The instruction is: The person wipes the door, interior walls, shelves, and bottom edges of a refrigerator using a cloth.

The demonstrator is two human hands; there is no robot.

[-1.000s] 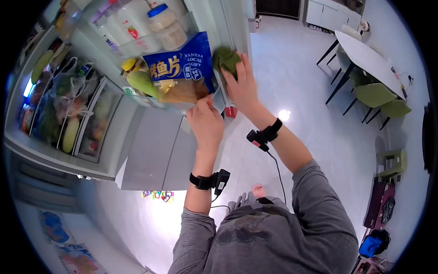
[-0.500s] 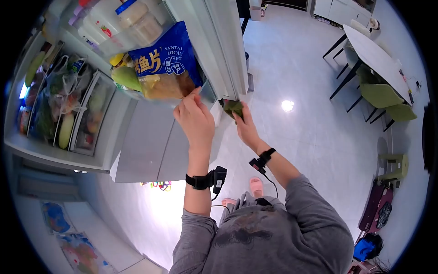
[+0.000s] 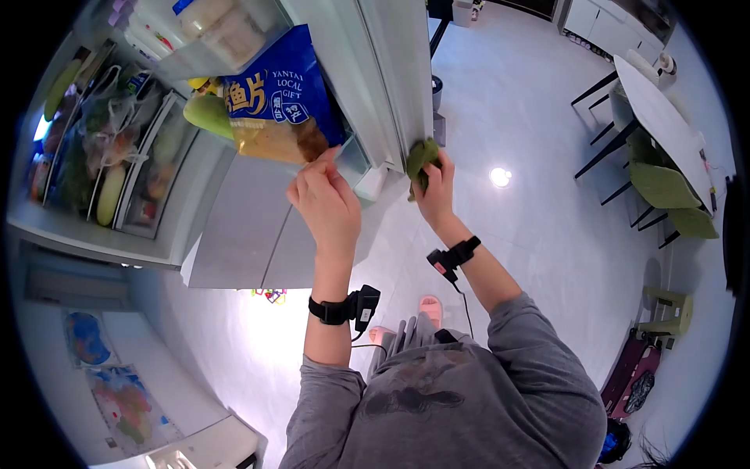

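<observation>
My left hand [image 3: 326,199] is closed at the edge of a clear door shelf [image 3: 357,162] on the open refrigerator door [image 3: 344,55]. Its fingertips meet the lower corner of a blue and yellow snack bag [image 3: 285,98] standing in that shelf; whether they also pinch the bag I cannot tell. A crumpled dark green cloth [image 3: 422,162] is gripped in my right hand [image 3: 436,187], pressed against the door's outer edge. Black straps with small devices circle both wrists.
Left, the refrigerator interior holds bagged vegetables [image 3: 109,141] and a drawer [image 3: 156,176]. Jars [image 3: 226,35] stand on an upper door shelf. Right, a white table [image 3: 664,117] with green chairs [image 3: 664,184], a stool [image 3: 664,311] and a suitcase [image 3: 629,367] line the wall.
My right hand has shifted right and slightly up along the door edge with the green cloth, which shows more fully. My left hand stays at the shelf edge. The view has shifted a little.
</observation>
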